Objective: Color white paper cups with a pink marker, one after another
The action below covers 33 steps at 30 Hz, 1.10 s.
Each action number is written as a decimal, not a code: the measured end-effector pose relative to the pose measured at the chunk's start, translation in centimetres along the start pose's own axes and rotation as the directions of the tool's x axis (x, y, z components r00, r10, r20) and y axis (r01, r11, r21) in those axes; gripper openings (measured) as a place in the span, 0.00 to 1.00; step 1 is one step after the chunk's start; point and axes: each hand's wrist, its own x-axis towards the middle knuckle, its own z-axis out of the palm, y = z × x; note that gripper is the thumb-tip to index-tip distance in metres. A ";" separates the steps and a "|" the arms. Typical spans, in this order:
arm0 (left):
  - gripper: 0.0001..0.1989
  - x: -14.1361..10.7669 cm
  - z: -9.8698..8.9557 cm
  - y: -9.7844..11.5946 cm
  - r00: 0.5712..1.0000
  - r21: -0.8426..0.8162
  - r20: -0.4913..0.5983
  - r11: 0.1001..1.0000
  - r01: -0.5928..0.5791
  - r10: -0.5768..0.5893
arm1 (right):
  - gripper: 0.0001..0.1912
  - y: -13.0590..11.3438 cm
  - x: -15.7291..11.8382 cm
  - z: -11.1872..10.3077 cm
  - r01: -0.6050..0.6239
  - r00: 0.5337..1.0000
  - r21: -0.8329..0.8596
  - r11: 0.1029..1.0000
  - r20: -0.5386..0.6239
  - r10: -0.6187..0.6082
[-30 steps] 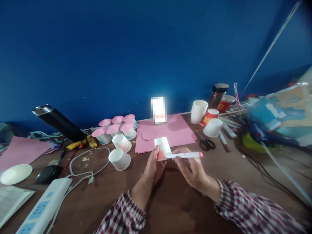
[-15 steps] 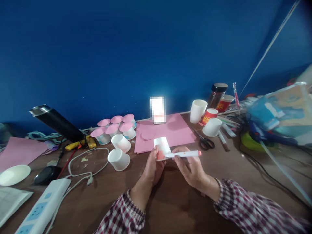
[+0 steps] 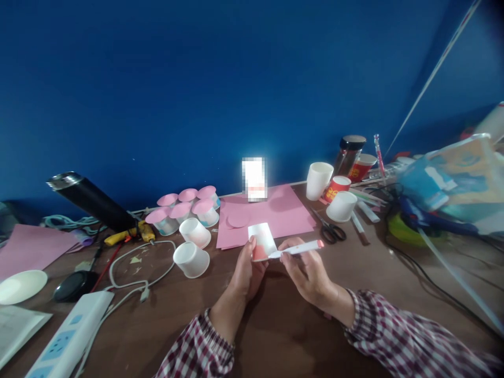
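Note:
Between the fingers of my left hand (image 3: 248,270) is a white paper cup (image 3: 263,237), tilted, with an orange-pink coloured patch near its lower edge. My right hand (image 3: 309,273) grips a white marker (image 3: 301,248) with a pinkish-orange end. The marker's tip meets the lower right side of the cup. Behind the cup lie sheets of pink paper (image 3: 283,210) with a pink paper circle (image 3: 238,219) on top. Two white paper cups, one of them the nearer cup (image 3: 191,261), stand left of my hands.
Several cups with pink tops (image 3: 205,210) stand by the wall. Scissors (image 3: 334,232), an upturned white cup (image 3: 342,206) and markers (image 3: 360,228) lie to the right. At left are a black bottle (image 3: 90,199), a power strip (image 3: 66,336) and a white cable (image 3: 129,286).
The marker has tilted slightly, its pink end now higher and its tip a little lower on the cup. My left hand keeps its hold; the view has shifted very slightly.

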 end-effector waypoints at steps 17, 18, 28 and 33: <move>0.16 0.1 -0.4 -0.2 1.000 0.019 -0.011 1.000 -0.011 0.011 | 0.07 0.2 0.1 -0.2 -0.030 1.000 0.020 0.999 0.009 0.030; 0.15 0.1 -0.3 -0.1 1.000 0.016 -0.010 1.000 -0.009 0.010 | 0.07 0.1 0.1 -0.2 -0.028 1.000 0.018 0.999 0.006 0.028; 0.14 0.1 -0.2 -0.2 1.000 -0.012 0.006 1.000 -0.016 0.016 | 0.06 0.4 0.1 -0.1 -0.021 1.000 0.013 1.000 0.020 0.020; 0.16 0.1 -0.3 -0.1 1.000 0.005 -0.016 1.000 0.003 -0.003 | 0.05 0.6 -0.1 0.0 -0.036 0.999 0.026 0.999 -0.021 0.037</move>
